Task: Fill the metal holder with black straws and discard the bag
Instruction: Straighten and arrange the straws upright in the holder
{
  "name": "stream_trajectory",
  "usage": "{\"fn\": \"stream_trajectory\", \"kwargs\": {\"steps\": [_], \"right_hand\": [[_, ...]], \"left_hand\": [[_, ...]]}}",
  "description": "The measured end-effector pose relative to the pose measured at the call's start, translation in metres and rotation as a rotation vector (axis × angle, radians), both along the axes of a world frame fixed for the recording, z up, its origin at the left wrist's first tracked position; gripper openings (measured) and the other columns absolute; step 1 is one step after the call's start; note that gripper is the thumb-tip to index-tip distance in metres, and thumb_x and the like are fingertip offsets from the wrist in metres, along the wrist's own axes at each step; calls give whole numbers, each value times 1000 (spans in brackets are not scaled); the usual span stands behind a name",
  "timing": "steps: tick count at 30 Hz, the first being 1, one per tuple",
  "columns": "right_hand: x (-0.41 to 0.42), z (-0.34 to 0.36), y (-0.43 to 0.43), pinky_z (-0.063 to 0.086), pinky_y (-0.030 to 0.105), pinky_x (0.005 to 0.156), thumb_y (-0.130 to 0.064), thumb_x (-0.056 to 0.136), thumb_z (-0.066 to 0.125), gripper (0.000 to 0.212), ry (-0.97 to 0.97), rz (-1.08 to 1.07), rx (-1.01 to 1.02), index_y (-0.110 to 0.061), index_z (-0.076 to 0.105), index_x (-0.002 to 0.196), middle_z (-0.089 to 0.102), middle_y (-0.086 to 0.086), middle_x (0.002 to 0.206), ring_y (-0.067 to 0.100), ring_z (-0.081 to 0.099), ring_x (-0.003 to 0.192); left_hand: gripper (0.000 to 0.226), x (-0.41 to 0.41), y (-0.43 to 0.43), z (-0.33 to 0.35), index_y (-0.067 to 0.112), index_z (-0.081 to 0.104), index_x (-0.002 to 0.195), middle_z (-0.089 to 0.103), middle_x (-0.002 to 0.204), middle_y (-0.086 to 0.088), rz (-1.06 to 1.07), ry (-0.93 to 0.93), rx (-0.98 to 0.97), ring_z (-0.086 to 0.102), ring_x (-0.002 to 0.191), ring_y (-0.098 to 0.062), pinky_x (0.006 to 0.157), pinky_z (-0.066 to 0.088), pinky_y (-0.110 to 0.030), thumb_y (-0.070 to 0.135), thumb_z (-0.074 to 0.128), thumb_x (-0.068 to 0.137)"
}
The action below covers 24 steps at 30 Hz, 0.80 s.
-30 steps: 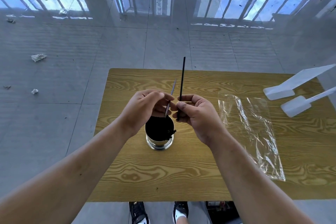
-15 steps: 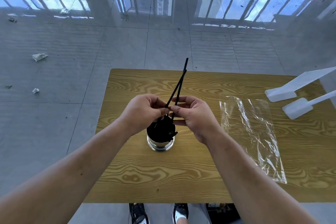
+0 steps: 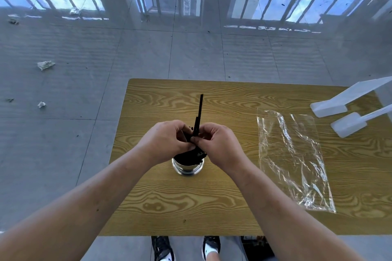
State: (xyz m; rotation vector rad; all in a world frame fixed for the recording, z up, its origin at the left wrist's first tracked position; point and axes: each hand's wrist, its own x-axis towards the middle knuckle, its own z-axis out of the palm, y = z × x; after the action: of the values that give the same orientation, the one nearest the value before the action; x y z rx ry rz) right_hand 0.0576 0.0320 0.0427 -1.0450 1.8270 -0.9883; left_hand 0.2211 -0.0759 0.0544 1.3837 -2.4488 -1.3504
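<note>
Straws (image 3: 199,112) are pinched by the curled fingers of the left hand (image 3: 165,140) and right hand (image 3: 220,144), the holder (image 3: 187,168) just beneath them. If lowered askew, its rim could be missed or it could be tipped. The bag (image 3: 292,154) lies well right.

Both bare forearms reach forward and converge; left grip (image 3: 167,140) and right grip (image 3: 218,144) meet fingertip to fingertip, fingers curled, pinching black straws (image 3: 199,112) between them
</note>
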Motion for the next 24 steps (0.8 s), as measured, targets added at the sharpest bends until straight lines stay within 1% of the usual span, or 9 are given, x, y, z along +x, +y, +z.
{"fn": "stream_trajectory", "kwargs": {"steps": [5,8,11,13,14,16,19,22,24], "right_hand": [[-3,-6,4,59,30,72,-40,87,81,19,125,21,17,-39,79,105,75,-13,95,4,69,79],[-9,-4,7,46,20,74,-53,87,79,32,221,14,-1,-40,75,116,69,-15,99,-1,61,81],[-15,-2,22,50,22,82,-81,77,70,78,284,27,37,-39,57,142,57,-22,111,-1,58,94],[-15,-5,37,51,25,91,-93,67,66,106,341,116,137,-38,41,154,53,-25,116,-1,55,105],[-13,-8,42,52,28,94,-92,65,69,110,372,178,203,-38,37,156,54,-25,117,1,56,107],[-7,-16,46,56,31,87,-79,72,78,97,398,241,292,-37,42,153,59,-21,104,6,61,98],[-5,-24,37,57,32,67,-57,85,81,61,352,143,264,-33,58,136,65,-12,81,6,63,73],[-6,-21,20,56,35,61,-46,90,80,39,325,68,204,-30,66,123,66,-8,75,9,64,65],[-3,-20,9,59,42,62,-39,91,78,28,321,54,181,-29,68,116,68,-5,72,15,67,63]], "left_hand": [[40,4,-2,2,44,64,111,69,80,13,-27,33,-5,65,72,3,63,50,-22,43,82,76],[66,9,-3,0,46,54,129,57,101,20,-16,-1,-122,59,86,1,71,45,-21,64,76,70],[100,21,-4,-10,44,36,148,44,131,19,51,-29,-174,51,119,-6,98,49,-34,87,70,63],[119,27,-6,-18,39,30,156,42,150,12,79,-82,-60,47,136,-14,112,47,-46,93,70,58],[123,28,-8,-22,36,32,158,41,156,8,66,-122,8,47,139,-16,114,46,-49,93,72,57],[110,27,-8,-30,34,43,154,46,155,5,13,-196,94,53,134,-17,112,48,-45,86,76,63],[61,23,-7,-37,40,63,132,61,131,13,-18,-214,29,61,110,-9,92,52,-33,68,78,80],[29,22,-8,-38,38,71,106,72,98,15,50,-164,-5,67,91,-7,78,57,-33,53,81,84],[19,20,-10,-36,37,72,98,73,90,14,72,-155,-27,67,85,-7,75,58,-34,46,81,85]]}}
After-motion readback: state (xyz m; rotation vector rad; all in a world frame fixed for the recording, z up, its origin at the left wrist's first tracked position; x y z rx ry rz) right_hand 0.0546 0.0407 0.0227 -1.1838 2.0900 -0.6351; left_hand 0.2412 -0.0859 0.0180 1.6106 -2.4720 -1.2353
